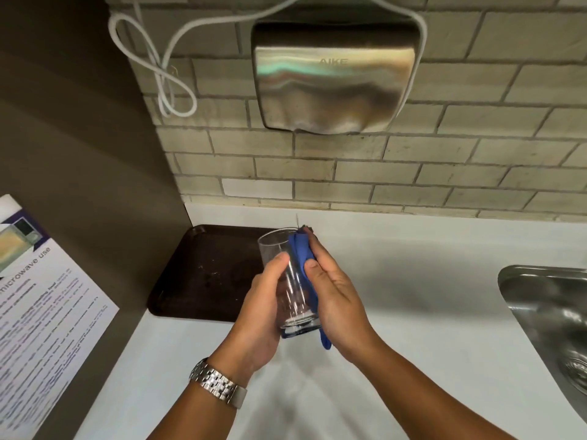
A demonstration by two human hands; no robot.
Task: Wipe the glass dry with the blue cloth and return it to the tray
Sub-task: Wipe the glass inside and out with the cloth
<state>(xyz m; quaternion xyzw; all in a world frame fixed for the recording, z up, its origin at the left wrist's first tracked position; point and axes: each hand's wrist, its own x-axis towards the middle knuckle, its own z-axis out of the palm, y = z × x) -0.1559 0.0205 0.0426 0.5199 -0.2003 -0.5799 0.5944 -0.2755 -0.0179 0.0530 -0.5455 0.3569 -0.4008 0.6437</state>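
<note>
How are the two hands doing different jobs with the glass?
The left hand grips the glass bare and wears a metal watch. The right hand presses the blue cloth against the glass's side and has no watch. Both touch the glass, above the counter.

Brightness: even, soft indoor light, moderately bright.
Glare: pale and greenish bands across the steel hand dryer [335, 77] at 12 o'clock; highlights in the sink [552, 312] at 3 o'clock.
Shadows: soft grey patch on the white counter [413, 265], right of centre.
Blur: poster [47, 306] text at 9 o'clock smeared.
Distortion: wide-angle; tile lines bend toward the edges.
</note>
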